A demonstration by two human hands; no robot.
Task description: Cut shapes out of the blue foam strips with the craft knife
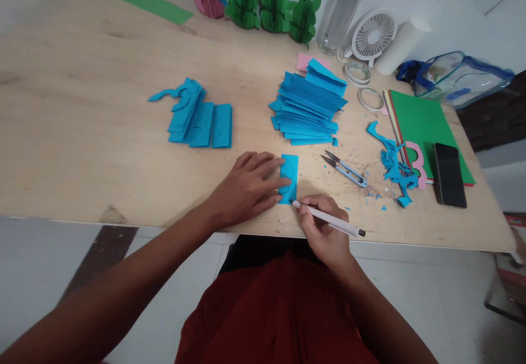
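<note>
A small blue paper rectangle (291,162) lies near the table's front edge, with a curved line drawn on it. My left hand (249,188) rests flat beside it, its spread fingertips pressing on the paper's left part. In my right hand (326,224) is a white pen (329,219), its tip at the paper's lower right corner. Thread snips (345,169) lie to the right of the paper, blades pointing left. Behind it sits a thick pile of folded blue paper strips (308,109). Further left are several blue pieces (201,125) with drawn outlines and a curved cutout (181,94) on top.
Blue paper scraps (392,161), a pink cutout (416,164), a green sheet stack (423,128) and a phone (450,175) lie right. At the back are tape rolls (358,72), a fan (373,35), a clear bottle (339,10), green paper ornaments (271,5) and a green strip (146,1).
</note>
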